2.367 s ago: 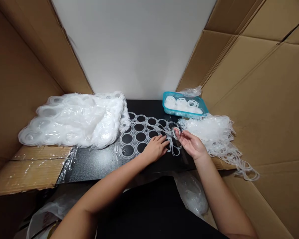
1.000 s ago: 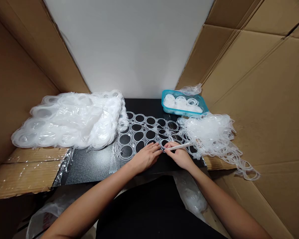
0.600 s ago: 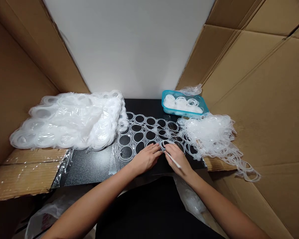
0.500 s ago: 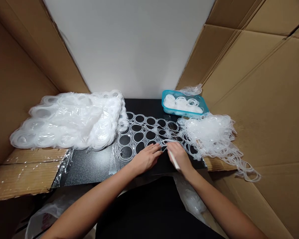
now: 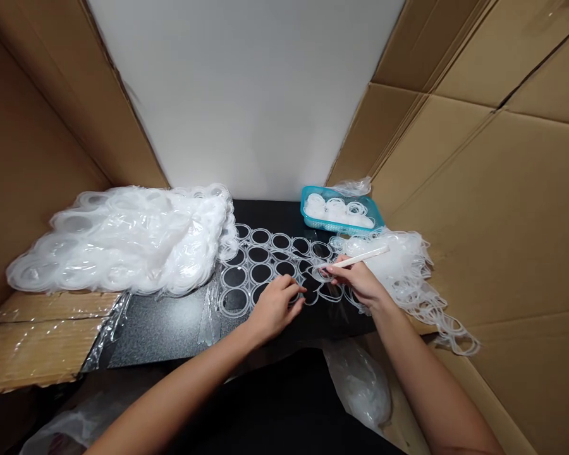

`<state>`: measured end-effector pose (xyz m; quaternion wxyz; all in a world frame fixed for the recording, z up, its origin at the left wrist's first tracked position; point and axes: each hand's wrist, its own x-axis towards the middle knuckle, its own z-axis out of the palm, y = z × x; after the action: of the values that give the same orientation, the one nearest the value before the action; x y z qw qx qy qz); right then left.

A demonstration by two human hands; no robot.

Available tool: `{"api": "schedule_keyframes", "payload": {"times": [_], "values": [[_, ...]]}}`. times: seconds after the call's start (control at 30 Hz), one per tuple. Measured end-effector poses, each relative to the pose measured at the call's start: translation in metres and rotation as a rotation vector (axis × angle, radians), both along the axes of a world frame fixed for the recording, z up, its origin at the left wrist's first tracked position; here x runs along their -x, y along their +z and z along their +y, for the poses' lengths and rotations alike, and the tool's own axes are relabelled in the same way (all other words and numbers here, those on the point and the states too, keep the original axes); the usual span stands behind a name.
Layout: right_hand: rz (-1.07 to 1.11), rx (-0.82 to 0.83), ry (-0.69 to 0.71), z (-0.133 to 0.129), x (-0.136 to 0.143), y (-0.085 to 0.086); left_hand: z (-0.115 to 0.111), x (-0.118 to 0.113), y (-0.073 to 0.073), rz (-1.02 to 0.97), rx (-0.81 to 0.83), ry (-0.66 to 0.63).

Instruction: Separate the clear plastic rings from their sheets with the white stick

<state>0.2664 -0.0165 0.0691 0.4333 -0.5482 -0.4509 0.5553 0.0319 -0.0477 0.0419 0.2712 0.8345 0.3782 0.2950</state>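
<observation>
Fingers loosely bent and thumb apart, the left hand (image 5: 275,304) is open over the near part of the ring sheet (image 5: 248,275), which lies flat on the black table (image 5: 165,325). The right hand (image 5: 360,281) grips a white stick (image 5: 360,258) above the sheet's right part, between the left pile (image 5: 123,243) and right pile (image 5: 403,253); behind stands the blue tray (image 5: 313,223), holding white rings (image 5: 336,208).
</observation>
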Motion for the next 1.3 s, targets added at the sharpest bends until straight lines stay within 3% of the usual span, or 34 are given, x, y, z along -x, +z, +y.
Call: {"api": "schedule_keyframes", "payload": {"times": [0.07, 0.2, 0.37, 0.7, 0.87, 1.07, 1.17, 1.23, 1.3], "values": [[0.013, -0.006, 0.010, -0.011, 0.009, -0.003, 0.002, -0.014, 0.007, -0.115, 0.217, 0.105], [-0.117, -0.063, 0.010, -0.028, 0.020, -0.007, 0.012, -0.034, 0.004, -0.383, 0.650, 0.113], [-0.407, -0.248, 0.026, -0.041, 0.029, -0.007, 0.017, -0.042, -0.010, -0.573, 0.842, 0.138], [-0.729, -0.452, -0.010, -0.048, 0.040, -0.008, 0.014, -0.052, -0.015, -0.618, 0.865, 0.267], [-0.789, -0.445, -0.095, -0.022, 0.016, 0.002, 0.017, -0.048, -0.014, -0.566, 0.876, 0.272], [-0.945, -0.521, -0.417, 0.029, -0.031, -0.003, 0.014, -0.039, -0.012, -0.417, 0.797, 0.219], [-0.820, -0.423, -0.531, 0.045, -0.043, -0.010, 0.007, -0.038, -0.007, -0.317, 0.696, 0.179], [-0.567, -0.311, -0.542, 0.047, -0.044, -0.012, -0.002, -0.038, -0.001, -0.266, 0.633, 0.156], [-0.216, -0.186, -0.463, 0.043, -0.039, -0.012, -0.013, -0.033, 0.006, -0.189, 0.527, 0.101]]}}
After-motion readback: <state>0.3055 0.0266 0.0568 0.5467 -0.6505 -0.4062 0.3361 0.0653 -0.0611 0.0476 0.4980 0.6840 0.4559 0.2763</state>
